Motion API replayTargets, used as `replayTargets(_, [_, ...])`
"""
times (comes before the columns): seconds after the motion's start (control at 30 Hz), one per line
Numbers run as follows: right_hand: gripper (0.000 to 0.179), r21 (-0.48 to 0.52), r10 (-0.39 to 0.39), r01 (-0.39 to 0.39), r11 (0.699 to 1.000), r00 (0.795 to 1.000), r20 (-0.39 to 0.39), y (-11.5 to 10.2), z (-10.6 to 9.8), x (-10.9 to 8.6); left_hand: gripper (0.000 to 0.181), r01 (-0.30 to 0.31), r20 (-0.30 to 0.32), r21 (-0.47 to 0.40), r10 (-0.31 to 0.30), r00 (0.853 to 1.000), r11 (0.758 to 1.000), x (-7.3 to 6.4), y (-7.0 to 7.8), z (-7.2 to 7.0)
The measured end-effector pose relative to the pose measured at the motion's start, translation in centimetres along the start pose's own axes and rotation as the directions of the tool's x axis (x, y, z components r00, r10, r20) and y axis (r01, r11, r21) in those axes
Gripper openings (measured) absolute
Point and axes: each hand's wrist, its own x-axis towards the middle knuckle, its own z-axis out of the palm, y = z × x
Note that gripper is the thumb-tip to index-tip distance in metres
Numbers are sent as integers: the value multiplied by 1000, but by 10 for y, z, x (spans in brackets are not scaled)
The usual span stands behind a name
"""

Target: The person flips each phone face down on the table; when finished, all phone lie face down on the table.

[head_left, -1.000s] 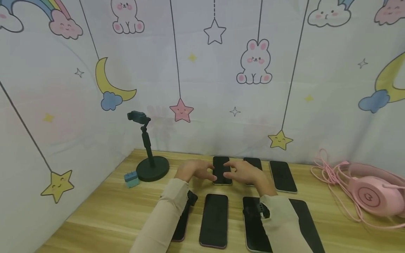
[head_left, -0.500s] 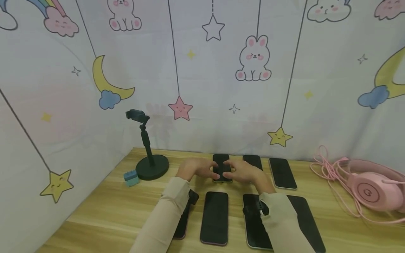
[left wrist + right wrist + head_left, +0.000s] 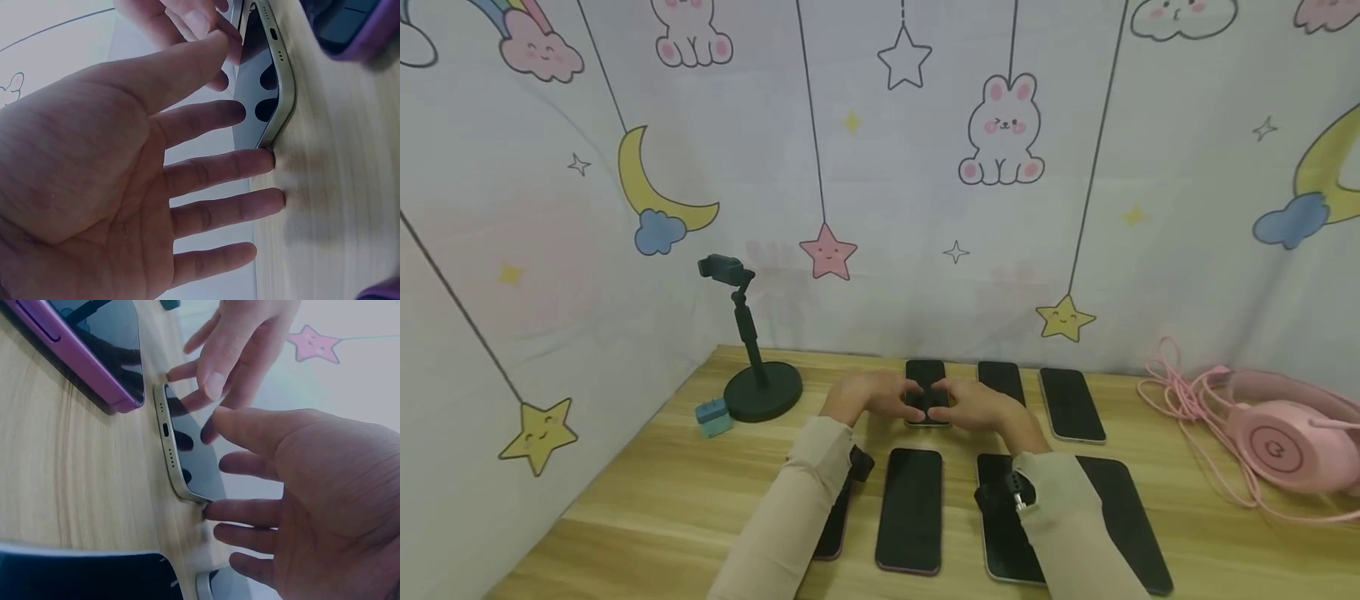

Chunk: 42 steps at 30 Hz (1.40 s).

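Fingers of the left hand (image 3: 874, 394) and right hand (image 3: 979, 403) are extended and loosely spread, with neither closed in a grip, around the far left phone (image 3: 927, 372), which lies on the wooden table (image 3: 647, 492) near the backdrop (image 3: 895, 175). The wrist views show fingertips overlapping its outline, so contact is hard to tell. The right hand hides the lower part of the far middle phone (image 3: 1000, 377). The left sleeve (image 3: 778, 529) covers most of a near left phone (image 3: 837, 533); the right sleeve (image 3: 1067, 517) crosses dark glass (image 3: 1123, 508) at near right, one device or two being unclear. Pink headphones (image 3: 1273, 446) are cut off at right. Compared with a second ago, the opposed fingertips are closer together, the far left phone unmoved.
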Motion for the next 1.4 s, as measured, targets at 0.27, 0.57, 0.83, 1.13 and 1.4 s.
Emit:
replayTargets(0.27, [61, 77, 22, -25, 997, 999, 33, -3, 0, 0, 66, 10, 12, 39, -10, 1000, 999, 2, 2, 3])
replayTargets(0.57, [62, 216, 72, -81, 973, 996, 48, -4, -3, -3, 67, 26, 12, 40, -27, 1000, 999, 3, 4, 6])
replayTargets(0.83, [53, 333, 96, -79, 940, 995, -35, 2, -1, 0, 63, -2, 9, 71, 2, 1000, 997, 4, 8, 6])
replayTargets(1.13, [45, 490, 199, -144, 860, 978, -61, -2, 1, 1, 64, -23, -29, 82, 25, 999, 996, 5, 15, 8])
replayTargets(1.4, [45, 534, 260, -177, 827, 962, -83, 0, -6, 1, 76, -27, -63, -4, 27, 998, 1000, 3, 15, 8])
